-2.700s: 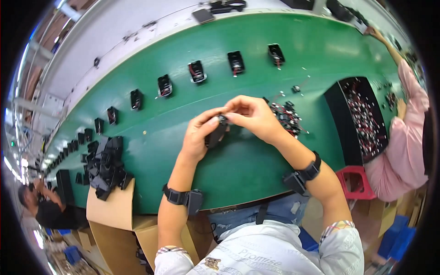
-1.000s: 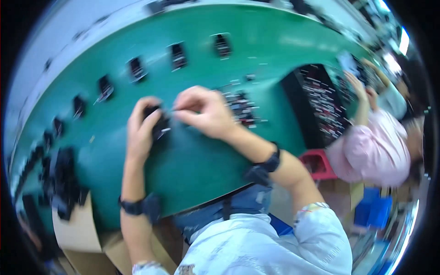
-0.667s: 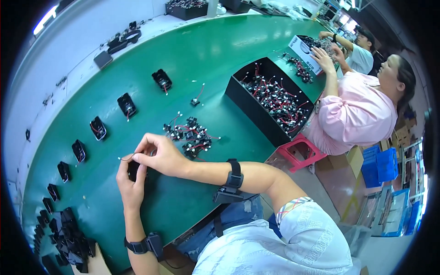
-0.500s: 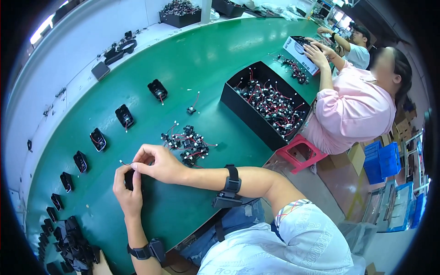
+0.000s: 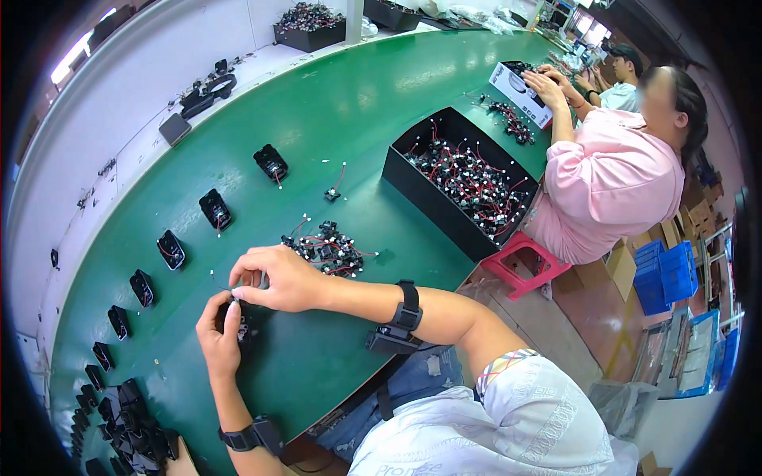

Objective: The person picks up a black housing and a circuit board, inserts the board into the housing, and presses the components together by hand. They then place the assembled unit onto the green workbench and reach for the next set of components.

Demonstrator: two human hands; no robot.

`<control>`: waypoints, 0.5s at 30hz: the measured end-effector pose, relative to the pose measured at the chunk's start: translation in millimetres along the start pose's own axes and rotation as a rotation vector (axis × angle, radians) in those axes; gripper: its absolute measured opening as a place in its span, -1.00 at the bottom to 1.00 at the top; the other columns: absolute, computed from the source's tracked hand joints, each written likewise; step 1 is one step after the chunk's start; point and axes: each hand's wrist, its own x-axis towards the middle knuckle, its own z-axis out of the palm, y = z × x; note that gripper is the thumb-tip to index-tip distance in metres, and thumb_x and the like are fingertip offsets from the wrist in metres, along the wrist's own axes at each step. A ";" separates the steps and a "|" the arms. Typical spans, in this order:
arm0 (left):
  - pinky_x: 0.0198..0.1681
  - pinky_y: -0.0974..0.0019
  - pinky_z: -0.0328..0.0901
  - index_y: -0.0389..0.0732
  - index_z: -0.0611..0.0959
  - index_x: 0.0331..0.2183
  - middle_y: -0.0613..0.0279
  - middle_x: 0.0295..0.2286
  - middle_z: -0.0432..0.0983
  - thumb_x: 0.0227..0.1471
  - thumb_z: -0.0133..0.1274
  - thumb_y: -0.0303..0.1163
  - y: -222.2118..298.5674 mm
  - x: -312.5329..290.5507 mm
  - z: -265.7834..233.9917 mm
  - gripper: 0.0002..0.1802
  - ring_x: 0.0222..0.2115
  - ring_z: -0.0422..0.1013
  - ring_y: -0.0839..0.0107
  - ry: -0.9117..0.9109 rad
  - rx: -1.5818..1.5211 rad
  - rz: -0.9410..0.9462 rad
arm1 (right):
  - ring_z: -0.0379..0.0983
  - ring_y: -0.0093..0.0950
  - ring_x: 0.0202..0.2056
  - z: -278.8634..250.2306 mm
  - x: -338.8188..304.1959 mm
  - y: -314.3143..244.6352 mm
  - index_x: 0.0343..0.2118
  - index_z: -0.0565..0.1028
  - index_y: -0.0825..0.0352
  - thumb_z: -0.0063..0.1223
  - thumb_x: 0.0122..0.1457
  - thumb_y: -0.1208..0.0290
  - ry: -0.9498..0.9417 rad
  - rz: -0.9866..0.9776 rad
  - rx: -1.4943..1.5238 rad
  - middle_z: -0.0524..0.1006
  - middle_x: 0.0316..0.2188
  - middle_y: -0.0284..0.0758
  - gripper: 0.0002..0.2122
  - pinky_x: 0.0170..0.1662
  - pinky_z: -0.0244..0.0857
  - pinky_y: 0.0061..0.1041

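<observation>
My left hand (image 5: 220, 337) is closed around a small black housing (image 5: 244, 327), partly hidden by the fingers. Just above it, my right hand (image 5: 278, 278) bends its fingertips in a pinch at the top of the housing. A thin wire with a white tip (image 5: 212, 273) sticks out beside the pinched fingers; what exactly they grip is hidden. To the right of the hands lies a loose pile of small black parts with red wires (image 5: 332, 252). One such wired part (image 5: 332, 193) lies apart, farther back.
A row of black housings (image 5: 215, 209) runs along the green table (image 5: 357, 103), with stacked black housings (image 5: 131, 424) near left. A large black box (image 5: 432, 198) of wired parts stands right. Beyond it, a person in pink (image 5: 611, 174) works at a white box (image 5: 520, 97).
The housing has turned and dropped slightly in my left hand, showing more of its inside. My right fingers have shifted a little. The person in pink has moved their hands.
</observation>
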 end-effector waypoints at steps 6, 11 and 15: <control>-0.12 0.37 0.37 -0.34 0.60 -0.23 0.13 -0.33 0.62 0.16 0.12 -0.21 2.7 0.3 -15.1 -0.66 -0.28 0.51 0.42 -0.289 -0.335 -0.145 | 0.60 -0.53 -0.36 -11.8 2.0 2.6 -0.25 0.68 0.36 0.32 0.16 0.43 -0.351 0.015 0.451 0.61 -0.37 -0.31 -0.85 -0.28 0.47 -0.53; -0.27 0.38 0.44 -0.26 0.54 -0.31 0.05 -0.39 0.60 0.14 0.11 0.01 1.8 0.4 -10.0 -0.55 -0.38 0.54 0.39 -0.266 -0.418 -0.175 | 0.61 -0.57 -0.37 -12.1 1.4 -7.2 -0.28 0.69 0.36 0.34 0.13 0.48 -0.242 -0.154 0.173 0.63 -0.35 -0.33 -0.88 -0.38 0.43 -0.60; -0.11 0.33 0.38 -0.31 0.63 -0.20 0.12 -0.32 0.63 0.17 0.07 -0.09 5.4 -10.1 -23.4 -0.57 -0.27 0.52 0.42 -0.198 -0.343 -0.129 | 0.58 -0.58 -0.42 8.0 1.2 -14.5 -0.32 0.67 0.33 0.34 0.13 0.45 -0.152 -0.163 0.144 0.64 -0.34 -0.32 -0.90 -0.43 0.39 -0.59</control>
